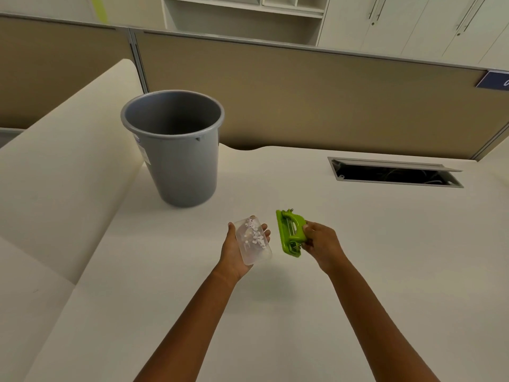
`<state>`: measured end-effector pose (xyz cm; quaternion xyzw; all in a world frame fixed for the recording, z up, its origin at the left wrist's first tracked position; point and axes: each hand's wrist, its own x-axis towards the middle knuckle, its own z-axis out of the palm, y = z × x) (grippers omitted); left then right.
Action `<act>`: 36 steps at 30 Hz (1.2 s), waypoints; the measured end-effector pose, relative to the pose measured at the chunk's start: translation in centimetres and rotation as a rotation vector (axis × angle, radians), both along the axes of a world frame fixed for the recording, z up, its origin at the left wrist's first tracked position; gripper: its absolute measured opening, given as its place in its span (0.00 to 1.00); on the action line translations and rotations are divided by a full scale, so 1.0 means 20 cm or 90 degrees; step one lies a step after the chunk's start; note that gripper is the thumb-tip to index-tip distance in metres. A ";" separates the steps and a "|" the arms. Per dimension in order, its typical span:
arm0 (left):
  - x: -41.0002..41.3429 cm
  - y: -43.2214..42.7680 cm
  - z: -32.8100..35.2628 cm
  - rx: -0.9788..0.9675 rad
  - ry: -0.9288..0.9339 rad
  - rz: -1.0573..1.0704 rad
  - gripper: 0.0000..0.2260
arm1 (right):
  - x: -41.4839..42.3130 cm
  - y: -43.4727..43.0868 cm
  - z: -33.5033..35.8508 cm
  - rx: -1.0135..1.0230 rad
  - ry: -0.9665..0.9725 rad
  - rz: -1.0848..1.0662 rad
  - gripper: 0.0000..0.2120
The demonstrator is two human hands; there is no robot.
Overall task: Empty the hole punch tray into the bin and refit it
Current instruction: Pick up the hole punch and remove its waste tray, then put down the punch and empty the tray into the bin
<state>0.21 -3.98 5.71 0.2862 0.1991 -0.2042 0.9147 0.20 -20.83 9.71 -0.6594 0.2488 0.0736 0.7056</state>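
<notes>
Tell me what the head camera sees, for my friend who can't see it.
The left hand holds a clear tray of paper dots, and the right hand holds a green hole punch beside it. A grey bin stands on the white desk behind them.

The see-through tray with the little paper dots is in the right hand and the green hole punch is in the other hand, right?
Not quite. The head view shows the clear tray of paper dots in the left hand; the right hand holds the green hole punch.
</notes>
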 end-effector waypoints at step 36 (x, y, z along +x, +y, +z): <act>0.01 0.05 -0.01 0.079 0.001 -0.008 0.28 | 0.06 -0.05 -0.39 -0.372 0.055 -0.007 0.14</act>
